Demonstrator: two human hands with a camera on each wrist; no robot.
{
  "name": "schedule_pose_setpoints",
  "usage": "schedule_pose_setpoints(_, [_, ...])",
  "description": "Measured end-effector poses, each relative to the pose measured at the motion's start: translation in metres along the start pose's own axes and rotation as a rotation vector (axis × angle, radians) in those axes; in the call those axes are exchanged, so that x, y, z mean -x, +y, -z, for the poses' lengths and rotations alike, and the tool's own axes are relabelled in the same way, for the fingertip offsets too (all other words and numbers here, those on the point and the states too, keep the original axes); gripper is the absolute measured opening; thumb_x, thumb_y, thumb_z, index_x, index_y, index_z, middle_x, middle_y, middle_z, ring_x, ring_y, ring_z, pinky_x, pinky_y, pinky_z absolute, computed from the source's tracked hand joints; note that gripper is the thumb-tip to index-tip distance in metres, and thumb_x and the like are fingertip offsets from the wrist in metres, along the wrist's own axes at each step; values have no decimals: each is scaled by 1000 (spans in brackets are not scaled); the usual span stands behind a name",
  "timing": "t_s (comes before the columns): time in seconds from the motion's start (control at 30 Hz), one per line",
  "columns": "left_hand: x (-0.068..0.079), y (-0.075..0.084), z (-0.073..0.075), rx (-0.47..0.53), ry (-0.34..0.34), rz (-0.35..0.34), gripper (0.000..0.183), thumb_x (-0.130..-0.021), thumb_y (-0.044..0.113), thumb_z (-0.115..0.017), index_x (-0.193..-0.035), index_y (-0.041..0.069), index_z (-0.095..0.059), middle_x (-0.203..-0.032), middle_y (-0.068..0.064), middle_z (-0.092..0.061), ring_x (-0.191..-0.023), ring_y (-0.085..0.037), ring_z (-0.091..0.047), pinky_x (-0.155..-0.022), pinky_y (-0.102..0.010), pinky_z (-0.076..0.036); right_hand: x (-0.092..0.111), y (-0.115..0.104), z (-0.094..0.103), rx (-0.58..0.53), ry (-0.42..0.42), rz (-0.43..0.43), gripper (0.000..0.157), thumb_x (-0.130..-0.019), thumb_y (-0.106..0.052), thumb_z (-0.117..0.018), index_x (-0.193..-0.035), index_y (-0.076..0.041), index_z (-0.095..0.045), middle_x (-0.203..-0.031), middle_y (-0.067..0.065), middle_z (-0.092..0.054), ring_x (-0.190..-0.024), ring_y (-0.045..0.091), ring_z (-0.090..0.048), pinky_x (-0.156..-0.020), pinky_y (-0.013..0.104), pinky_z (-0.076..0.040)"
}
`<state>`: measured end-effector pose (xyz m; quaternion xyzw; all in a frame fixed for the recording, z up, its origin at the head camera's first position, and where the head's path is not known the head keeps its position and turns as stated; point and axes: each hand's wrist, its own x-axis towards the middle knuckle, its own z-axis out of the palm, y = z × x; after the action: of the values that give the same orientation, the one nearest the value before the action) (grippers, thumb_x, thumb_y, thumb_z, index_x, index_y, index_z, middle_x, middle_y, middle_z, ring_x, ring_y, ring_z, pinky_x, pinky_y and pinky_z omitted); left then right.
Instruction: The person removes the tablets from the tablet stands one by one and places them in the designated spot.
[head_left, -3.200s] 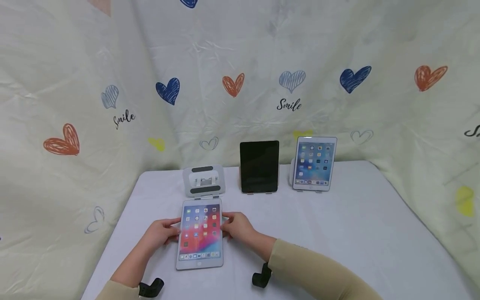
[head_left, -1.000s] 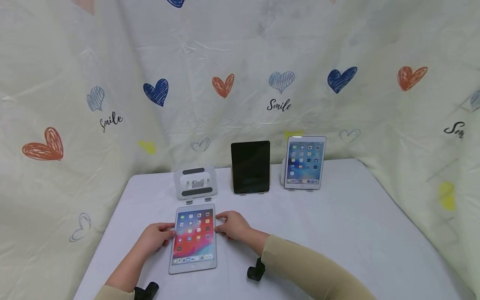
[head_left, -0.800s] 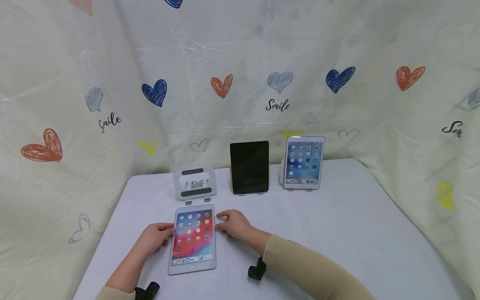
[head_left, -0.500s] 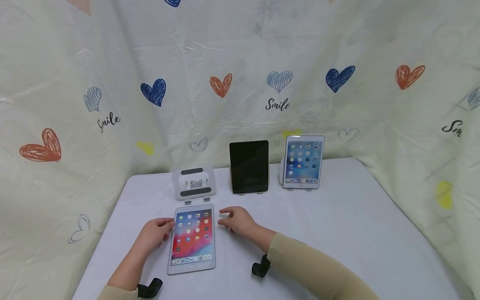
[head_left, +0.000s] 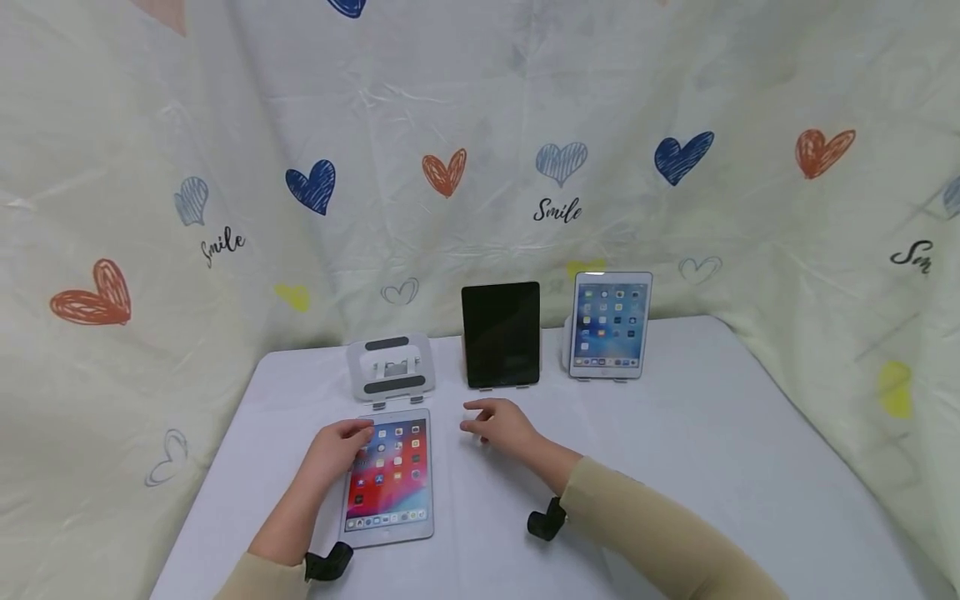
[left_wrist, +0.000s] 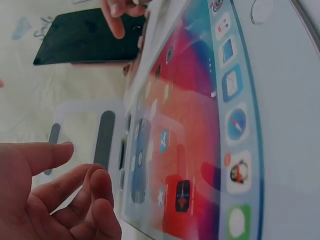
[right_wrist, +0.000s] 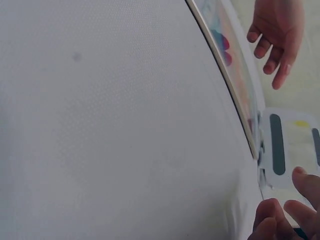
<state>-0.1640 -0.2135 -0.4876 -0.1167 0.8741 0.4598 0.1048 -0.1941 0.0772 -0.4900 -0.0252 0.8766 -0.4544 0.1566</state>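
A white-framed tablet (head_left: 387,483) with a lit red and blue screen lies flat on the table. Over its upper left corner hovers my left hand (head_left: 335,452), fingers relaxed and thumb apart from them; the left wrist view shows this hand (left_wrist: 55,195) holding nothing. My right hand (head_left: 504,429) is in the air to the right of the tablet, loosely bent and holding nothing. Just behind the flat tablet stands a grey-white tablet stand (head_left: 391,367) with dark pads and small lower hooks, bearing nothing.
A dark-screened tablet (head_left: 501,335) leans on a stand at the back middle. Right of it, a white tablet (head_left: 611,325) with a lit blue screen rests on another stand. A white cloth covers the table (head_left: 675,467); a heart-printed curtain (head_left: 495,100) hangs behind.
Both hands have let go of the flat tablet's side edges. The left has risen and moved over its upper left corner; the right has drawn away to the right. The tablet lies slightly nearer.
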Motion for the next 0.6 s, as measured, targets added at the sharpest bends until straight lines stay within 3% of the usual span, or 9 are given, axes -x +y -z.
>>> schedule_pose_setpoints(0.6, [-12, 38, -43, 112, -8, -38, 40, -98, 35, -62, -134, 18, -63, -116, -10, -63, -96, -25, -62, -78, -37, -57, 6, 26, 57, -57, 118, -49, 46, -91, -29, -73, -135, -18, -63, -102, 6, -63, -79, 24, -63, -63, 28, -49])
